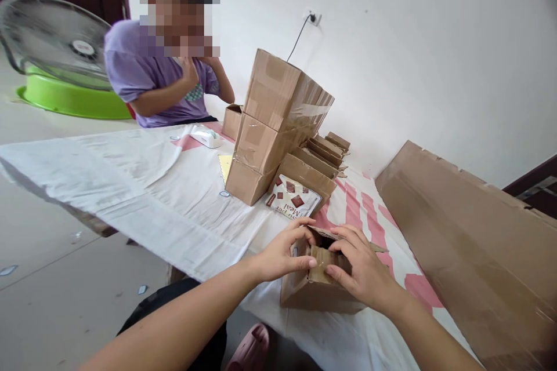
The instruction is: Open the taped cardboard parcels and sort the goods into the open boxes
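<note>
A small brown cardboard box (304, 293) stands near the front edge of the cloth-covered table (143, 185). My left hand (281, 255) grips its left side, thumb and fingers pressing a top flap down. My right hand (363, 269) grips the right side, fingers curled over the folded flaps. Both hands are closed on the box.
A stack of three cardboard boxes (270, 127) stands mid-table, with flattened boxes (324, 151) and a printed sheet (291, 200) beside it. A tape dispenser (205, 136) lies farther back. A large flat cardboard sheet (470, 243) leans at right. A person in a purple shirt (161, 78) sits opposite; a fan (52, 37) stands at left.
</note>
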Tool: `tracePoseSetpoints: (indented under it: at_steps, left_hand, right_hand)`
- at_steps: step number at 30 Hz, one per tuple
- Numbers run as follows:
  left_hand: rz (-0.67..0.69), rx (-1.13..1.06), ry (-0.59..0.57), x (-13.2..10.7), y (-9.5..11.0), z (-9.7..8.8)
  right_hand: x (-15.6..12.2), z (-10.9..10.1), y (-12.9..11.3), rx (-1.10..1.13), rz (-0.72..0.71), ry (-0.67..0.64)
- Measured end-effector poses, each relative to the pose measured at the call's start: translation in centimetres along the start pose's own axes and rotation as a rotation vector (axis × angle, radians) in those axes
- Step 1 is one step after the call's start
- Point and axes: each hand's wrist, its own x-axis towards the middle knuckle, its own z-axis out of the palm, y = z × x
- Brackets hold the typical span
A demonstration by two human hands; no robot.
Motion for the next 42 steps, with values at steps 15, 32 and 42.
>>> tracePoseSetpoints:
  at_steps: [15, 32, 42]
  left_hand:
    - [-0.075, 0.006, 0.04, 0.0, 0.5, 1.5]
    - [-0.05, 0.055, 0.043, -0.1, 0.4, 1.2]
    - [-0.034, 0.067, 0.03, -0.1, 0.6, 1.1]
  right_hand:
    - [0.5, 0.1, -0.4, 0.027, -0.191, 0.215]
    - [0.5, 0.5, -0.6, 0.072, -0.165, 0.202]
    - [0.9, 0.9, -0.2, -0.07, -0.27, 0.205]
